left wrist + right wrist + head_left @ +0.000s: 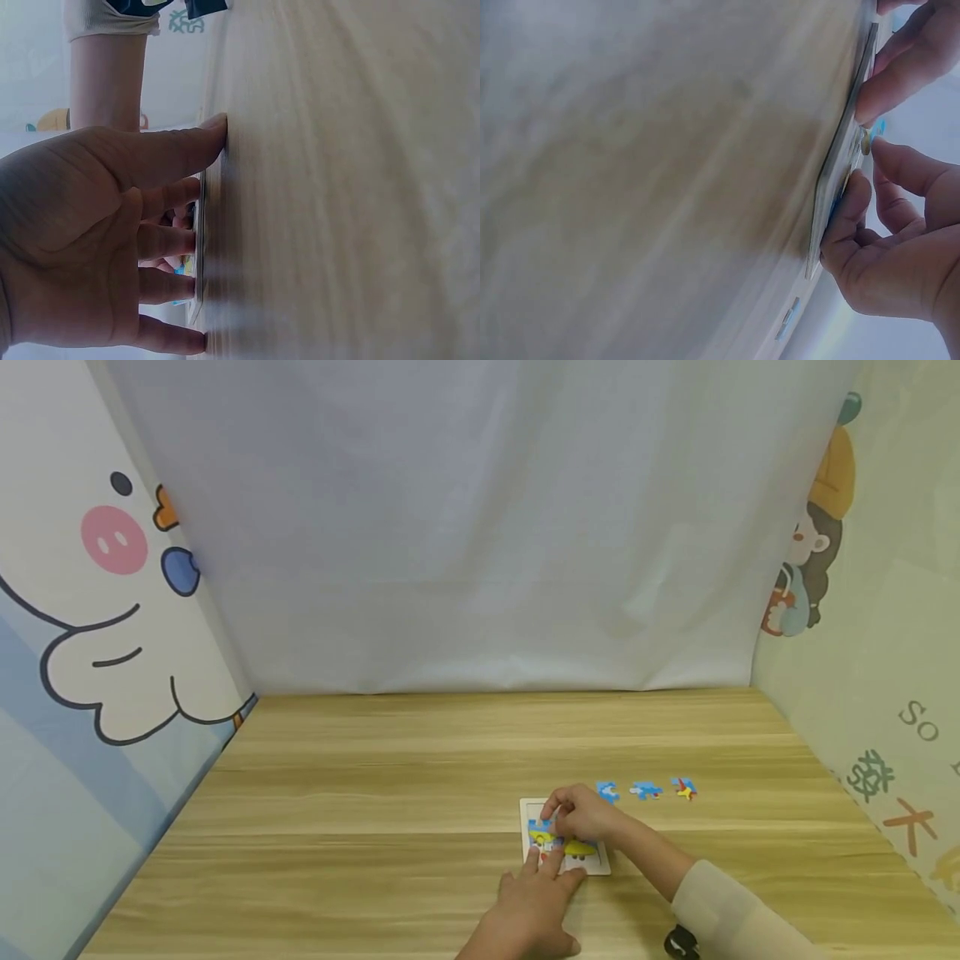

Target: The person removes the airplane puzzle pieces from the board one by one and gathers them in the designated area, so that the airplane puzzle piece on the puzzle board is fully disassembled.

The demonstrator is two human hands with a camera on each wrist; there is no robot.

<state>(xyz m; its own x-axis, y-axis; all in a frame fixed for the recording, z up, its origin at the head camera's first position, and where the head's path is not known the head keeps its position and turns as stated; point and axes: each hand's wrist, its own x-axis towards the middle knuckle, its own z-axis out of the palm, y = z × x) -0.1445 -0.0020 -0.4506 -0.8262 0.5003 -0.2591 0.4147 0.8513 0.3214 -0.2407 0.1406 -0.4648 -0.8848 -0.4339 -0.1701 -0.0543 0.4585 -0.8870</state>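
A small jigsaw puzzle in a white tray lies on the table, with blue and yellow pieces fitted in its lower part. My left hand is spread with straight fingers, several fingertips resting on the tray's near side; in the left wrist view the thumb touches the table. Over the tray, my right hand has curled fingers and pinches a puzzle piece at the board's surface. That piece is mostly hidden by the fingers, showing a yellowish edge and some blue.
Three loose puzzle pieces lie in a row beyond the tray: a blue and white one, a blue one and a blue, red and yellow one. A grey curtain hangs at the back edge of the wooden table.
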